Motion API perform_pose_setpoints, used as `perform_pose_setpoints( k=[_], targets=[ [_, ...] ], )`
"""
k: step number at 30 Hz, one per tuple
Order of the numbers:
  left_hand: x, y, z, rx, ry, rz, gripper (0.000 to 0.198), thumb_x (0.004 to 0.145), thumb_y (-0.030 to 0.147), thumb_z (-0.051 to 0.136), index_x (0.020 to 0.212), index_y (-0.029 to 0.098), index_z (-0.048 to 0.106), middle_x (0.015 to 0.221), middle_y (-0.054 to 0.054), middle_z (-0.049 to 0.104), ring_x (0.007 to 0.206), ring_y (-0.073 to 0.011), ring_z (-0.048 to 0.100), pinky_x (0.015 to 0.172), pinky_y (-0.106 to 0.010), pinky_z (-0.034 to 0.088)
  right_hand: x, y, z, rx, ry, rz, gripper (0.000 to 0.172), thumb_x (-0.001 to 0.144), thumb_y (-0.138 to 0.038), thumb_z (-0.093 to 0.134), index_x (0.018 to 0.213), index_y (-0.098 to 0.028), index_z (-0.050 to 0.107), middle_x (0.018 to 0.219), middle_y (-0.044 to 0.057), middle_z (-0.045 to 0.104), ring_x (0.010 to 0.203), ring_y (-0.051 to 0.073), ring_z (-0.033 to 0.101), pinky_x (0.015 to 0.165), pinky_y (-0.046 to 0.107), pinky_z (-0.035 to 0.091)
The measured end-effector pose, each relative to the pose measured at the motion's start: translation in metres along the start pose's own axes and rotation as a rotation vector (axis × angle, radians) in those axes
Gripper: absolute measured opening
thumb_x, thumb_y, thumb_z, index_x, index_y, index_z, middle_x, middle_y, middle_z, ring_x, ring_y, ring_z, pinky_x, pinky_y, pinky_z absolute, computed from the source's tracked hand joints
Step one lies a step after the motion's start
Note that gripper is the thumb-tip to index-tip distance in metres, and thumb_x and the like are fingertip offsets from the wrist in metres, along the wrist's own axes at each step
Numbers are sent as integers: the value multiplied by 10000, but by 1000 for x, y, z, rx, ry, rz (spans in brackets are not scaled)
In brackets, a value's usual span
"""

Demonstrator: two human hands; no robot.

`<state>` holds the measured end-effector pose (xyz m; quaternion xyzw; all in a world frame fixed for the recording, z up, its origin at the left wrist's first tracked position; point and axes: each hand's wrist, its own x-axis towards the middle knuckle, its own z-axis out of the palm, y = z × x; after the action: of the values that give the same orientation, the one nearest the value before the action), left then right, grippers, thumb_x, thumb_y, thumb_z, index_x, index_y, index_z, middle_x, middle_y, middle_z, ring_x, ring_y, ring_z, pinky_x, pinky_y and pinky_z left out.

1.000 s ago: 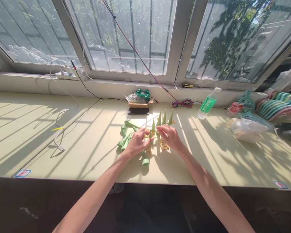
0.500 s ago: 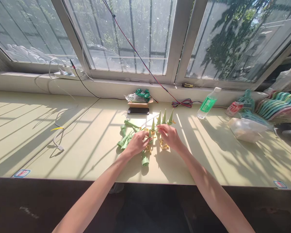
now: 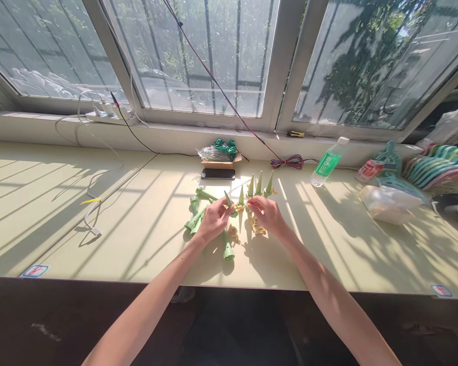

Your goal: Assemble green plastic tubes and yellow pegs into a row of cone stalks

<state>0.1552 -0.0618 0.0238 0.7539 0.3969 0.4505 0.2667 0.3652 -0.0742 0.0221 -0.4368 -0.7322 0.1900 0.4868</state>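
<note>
My left hand (image 3: pixel 216 218) is closed around a green cone (image 3: pixel 228 199) that leans to the left, its tip above the fingers. Just right of it my right hand (image 3: pixel 266 211) has thumb and fingertips pinched together; whatever they grip is too small to make out. Between the hands a green cone (image 3: pixel 241 195) stands upright with a small yellow part at its base. More upright green cones (image 3: pixel 258 184) form a row behind my right hand. Small yellow plastic parts (image 3: pixel 258 227) lie under the right hand, and another yellow cluster (image 3: pixel 233 234) is below the left.
Green flared tubes (image 3: pixel 191 223) lie heaped left of my left hand, with another green tube (image 3: pixel 228 250) in front. Behind are a phone (image 3: pixel 218 174) and a small cardboard box (image 3: pixel 217 164). To the right stand a water bottle (image 3: pixel 325 165), a can (image 3: pixel 368 170) and hangers (image 3: pixel 438 168).
My left hand has lifted its green cone slightly up and left, tilting it and uncovering the yellow cluster below. The right hand has barely moved.
</note>
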Motion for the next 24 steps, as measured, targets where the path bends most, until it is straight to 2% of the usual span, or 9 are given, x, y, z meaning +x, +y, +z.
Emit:
perform_pose_setpoints(
  k=[6,13,24],
  targets=[
    [-1,0,1,-9,-17,-3,176,941,342,582,931,178,646,851,-52,706,704,-167,669,611,-267,538,0,-3,1,25,-37,12,175,950,-330,547,922,-205,666,860,48,716,787,181,697,705,288,554],
    [-2,0,2,-4,-33,48,209,943,367,588,850,180,595,734,-20,623,630,-143,600,551,-243,501,-1,-3,4,25,-90,-1,160,943,-324,565,937,-210,678,884,51,722,788,183,686,697,287,539],
    [-2,3,3,-13,-10,90,135,934,287,579,846,186,557,755,-10,580,642,-125,565,576,-234,506,-2,-4,7,28,-111,-24,184,943,-348,563,916,-205,675,845,48,706,729,171,652,658,271,505]
  ],
)
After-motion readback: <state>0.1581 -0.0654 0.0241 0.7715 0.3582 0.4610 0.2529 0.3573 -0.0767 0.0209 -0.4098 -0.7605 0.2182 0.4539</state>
